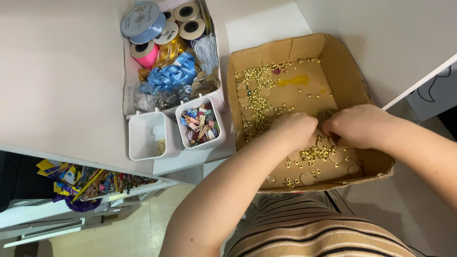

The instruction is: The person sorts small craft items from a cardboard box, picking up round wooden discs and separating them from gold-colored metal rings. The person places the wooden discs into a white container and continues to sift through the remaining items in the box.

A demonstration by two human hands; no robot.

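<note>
1. White tabletop (62,85) fills the upper left, and its front edge drops to a tiled floor and an open drawer of coloured odds and ends (90,183) below. Anything small that rolls off this edge would probably be lost down there.

2. Overhanging that edge, toward the person's striped lap, sits a shallow cardboard tray (342,62). Its near wall looks torn and low, so, in my judgement, a downward press from the forearms could tip it or let the contents slide out.

3. Left of the tray stands a white box of ribbon spools and bows (166,52), with two small white cups hung on its front. One cup is nearly bare (145,131); the other holds coloured tassels (202,124). A sweeping elbow could knock either loose.

4. Both hands are inside the tray, knuckles up and nearly touching. The left hand (297,129) and right hand (357,126) have their fingers curled under, closed over the pile; whether they pinch anything I cannot tell.

5. Brown paper discs (307,178) lie flat on the tray floor, near the front wall.

6. Gold eyelet rings (259,78) are scattered across the tray, thickest along its left side and under the hands. They are tiny and round, likely to scatter or bounce out with a hasty scoop.
</note>
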